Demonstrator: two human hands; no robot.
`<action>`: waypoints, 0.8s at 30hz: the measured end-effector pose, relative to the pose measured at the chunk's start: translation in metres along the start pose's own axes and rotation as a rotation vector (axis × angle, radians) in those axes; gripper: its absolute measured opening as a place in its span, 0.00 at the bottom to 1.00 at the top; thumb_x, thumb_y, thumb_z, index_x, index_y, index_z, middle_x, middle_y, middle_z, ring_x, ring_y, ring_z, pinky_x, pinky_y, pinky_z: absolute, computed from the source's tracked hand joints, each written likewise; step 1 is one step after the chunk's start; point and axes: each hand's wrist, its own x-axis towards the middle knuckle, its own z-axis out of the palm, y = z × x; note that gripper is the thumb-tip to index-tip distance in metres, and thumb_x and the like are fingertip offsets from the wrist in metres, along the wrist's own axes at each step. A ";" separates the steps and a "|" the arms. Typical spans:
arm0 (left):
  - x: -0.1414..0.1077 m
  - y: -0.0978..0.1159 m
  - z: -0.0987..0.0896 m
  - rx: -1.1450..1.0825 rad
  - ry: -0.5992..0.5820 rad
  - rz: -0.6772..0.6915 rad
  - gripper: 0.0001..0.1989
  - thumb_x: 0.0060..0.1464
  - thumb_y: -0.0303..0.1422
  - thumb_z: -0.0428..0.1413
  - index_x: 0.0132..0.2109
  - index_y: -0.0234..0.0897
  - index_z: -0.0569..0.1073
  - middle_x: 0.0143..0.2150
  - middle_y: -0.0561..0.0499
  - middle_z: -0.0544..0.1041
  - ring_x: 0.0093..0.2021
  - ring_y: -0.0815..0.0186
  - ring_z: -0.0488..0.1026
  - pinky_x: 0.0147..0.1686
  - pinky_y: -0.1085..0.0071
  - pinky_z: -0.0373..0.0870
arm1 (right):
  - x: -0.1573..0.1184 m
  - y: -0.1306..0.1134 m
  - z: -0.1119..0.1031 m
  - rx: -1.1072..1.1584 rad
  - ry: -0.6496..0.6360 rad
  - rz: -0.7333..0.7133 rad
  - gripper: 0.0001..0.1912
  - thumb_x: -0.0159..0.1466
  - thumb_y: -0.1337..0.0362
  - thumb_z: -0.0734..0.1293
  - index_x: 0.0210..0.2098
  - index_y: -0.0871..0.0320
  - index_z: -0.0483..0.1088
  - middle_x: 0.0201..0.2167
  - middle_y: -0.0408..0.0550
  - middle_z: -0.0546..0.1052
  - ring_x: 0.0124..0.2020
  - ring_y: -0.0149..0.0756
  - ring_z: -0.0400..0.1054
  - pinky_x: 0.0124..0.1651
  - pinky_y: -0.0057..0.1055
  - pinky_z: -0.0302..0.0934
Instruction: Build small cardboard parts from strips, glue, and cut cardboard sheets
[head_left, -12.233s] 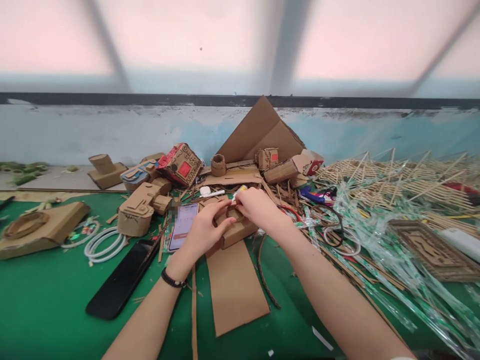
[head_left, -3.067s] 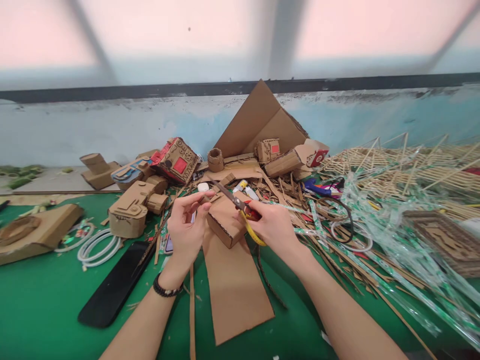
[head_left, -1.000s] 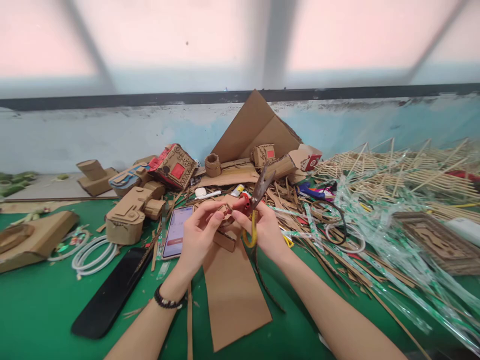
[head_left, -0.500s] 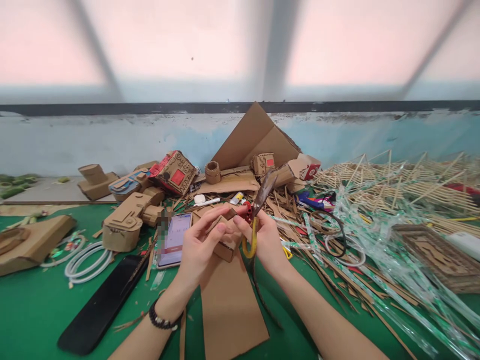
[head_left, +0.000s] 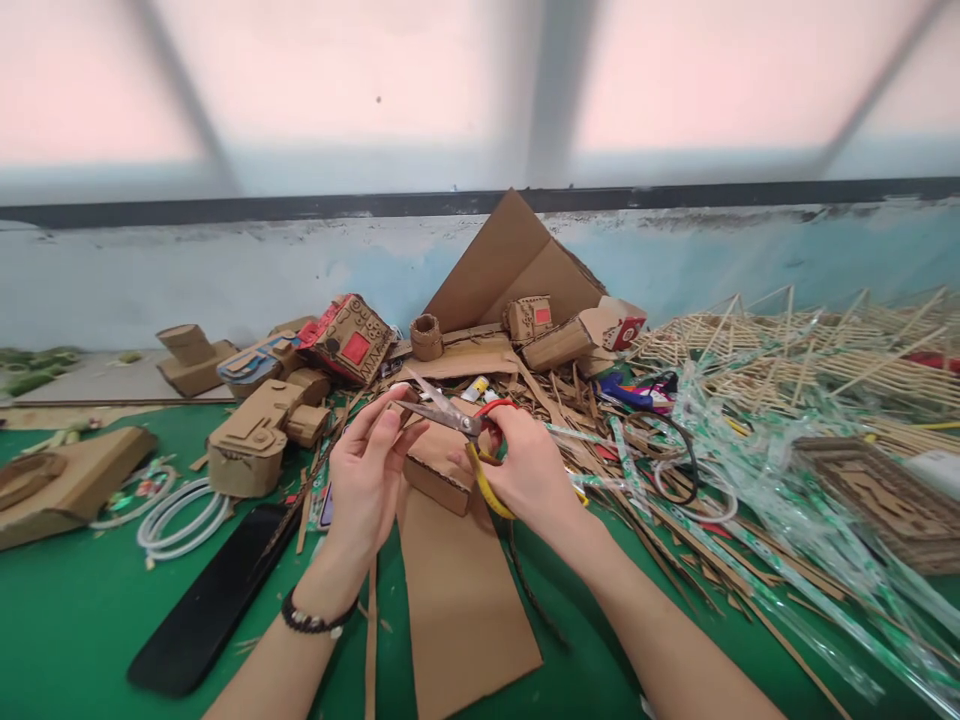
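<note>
My right hand (head_left: 529, 460) grips scissors (head_left: 456, 418) with one red and one yellow handle. Their blades are spread and point left, toward my left hand (head_left: 369, 470). Between its thumb and fingers, that hand pinches a small piece of cardboard (head_left: 406, 398), partly covered by the fingertips and close to the blade tips. Below the scissors rests a small cardboard box (head_left: 439, 484), its right side partly behind my right hand. It stands at the far end of a flat cardboard sheet (head_left: 469, 610) on the green table.
Cardboard models, such as a camera shape (head_left: 251, 440) and a red-trimmed box (head_left: 352, 345), stand at the left and back. A black flat case (head_left: 202, 610) and coiled white tubing (head_left: 180, 520) lie left. Cardboard scraps, clear plastic strips (head_left: 757, 560) and a stick structure (head_left: 795, 350) crowd the right.
The scissors have swung from pointing up, with blades together, to pointing left with blades apart. My left hand has come off the box and lifted slightly left, holding a small cardboard piece.
</note>
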 end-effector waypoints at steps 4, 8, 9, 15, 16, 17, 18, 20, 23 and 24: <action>0.000 0.000 0.001 -0.001 0.004 0.004 0.13 0.57 0.39 0.69 0.48 0.41 0.85 0.57 0.45 0.82 0.52 0.62 0.80 0.52 0.68 0.82 | -0.002 0.000 0.003 -0.029 0.016 0.003 0.19 0.66 0.45 0.71 0.39 0.56 0.72 0.37 0.51 0.79 0.40 0.46 0.71 0.40 0.37 0.57; -0.001 -0.001 0.001 0.003 -0.014 0.011 0.12 0.56 0.37 0.69 0.47 0.41 0.85 0.57 0.46 0.81 0.53 0.61 0.79 0.53 0.67 0.81 | -0.003 0.001 0.004 -0.026 0.033 0.007 0.20 0.66 0.44 0.70 0.38 0.56 0.71 0.37 0.51 0.80 0.39 0.46 0.72 0.39 0.37 0.57; -0.001 -0.001 0.001 0.004 -0.018 0.011 0.12 0.57 0.37 0.69 0.47 0.41 0.85 0.57 0.46 0.82 0.53 0.62 0.80 0.54 0.67 0.81 | -0.003 0.001 0.005 -0.031 0.036 0.002 0.20 0.67 0.44 0.70 0.38 0.56 0.72 0.37 0.51 0.80 0.39 0.46 0.72 0.39 0.37 0.57; -0.001 -0.002 0.000 0.041 -0.033 0.010 0.13 0.58 0.39 0.69 0.48 0.40 0.84 0.55 0.45 0.83 0.54 0.59 0.80 0.57 0.62 0.79 | -0.003 0.001 0.007 -0.070 0.039 -0.010 0.21 0.67 0.43 0.70 0.40 0.56 0.73 0.37 0.51 0.81 0.39 0.47 0.73 0.40 0.37 0.57; -0.001 -0.003 -0.001 0.044 -0.039 0.018 0.13 0.58 0.39 0.68 0.48 0.40 0.84 0.55 0.45 0.83 0.54 0.59 0.80 0.58 0.61 0.79 | -0.003 0.001 0.007 -0.069 0.040 -0.008 0.21 0.67 0.43 0.70 0.40 0.56 0.73 0.37 0.51 0.81 0.38 0.46 0.73 0.40 0.37 0.58; -0.002 -0.003 -0.001 0.045 -0.048 0.027 0.12 0.58 0.39 0.68 0.48 0.40 0.84 0.55 0.45 0.83 0.54 0.59 0.81 0.58 0.61 0.79 | -0.003 0.001 0.007 -0.067 0.040 -0.007 0.21 0.67 0.43 0.69 0.39 0.56 0.73 0.37 0.51 0.80 0.38 0.46 0.72 0.40 0.37 0.57; -0.002 -0.004 -0.001 0.044 -0.057 0.036 0.12 0.58 0.39 0.68 0.47 0.41 0.84 0.55 0.45 0.83 0.53 0.59 0.81 0.57 0.61 0.79 | -0.003 0.001 0.008 -0.064 0.040 -0.006 0.21 0.67 0.42 0.69 0.39 0.56 0.73 0.36 0.51 0.80 0.38 0.46 0.72 0.40 0.37 0.57; -0.002 -0.005 -0.002 0.042 -0.076 0.045 0.11 0.58 0.38 0.68 0.47 0.41 0.84 0.54 0.45 0.83 0.53 0.59 0.81 0.57 0.61 0.80 | -0.003 0.001 0.008 -0.061 0.035 -0.006 0.22 0.67 0.42 0.70 0.38 0.56 0.72 0.36 0.51 0.80 0.37 0.45 0.72 0.39 0.36 0.57; -0.003 -0.007 -0.003 0.047 -0.101 0.047 0.09 0.59 0.37 0.68 0.46 0.43 0.84 0.54 0.47 0.83 0.53 0.60 0.81 0.56 0.62 0.80 | -0.003 0.000 0.007 -0.060 0.032 -0.013 0.21 0.66 0.42 0.70 0.37 0.55 0.71 0.35 0.50 0.80 0.37 0.45 0.72 0.39 0.36 0.58; -0.003 -0.007 -0.003 0.051 -0.106 0.046 0.09 0.59 0.37 0.67 0.46 0.43 0.84 0.54 0.47 0.83 0.53 0.60 0.81 0.56 0.63 0.80 | -0.004 0.000 0.007 -0.058 0.034 -0.014 0.21 0.66 0.43 0.70 0.37 0.55 0.71 0.35 0.50 0.80 0.36 0.44 0.72 0.39 0.36 0.58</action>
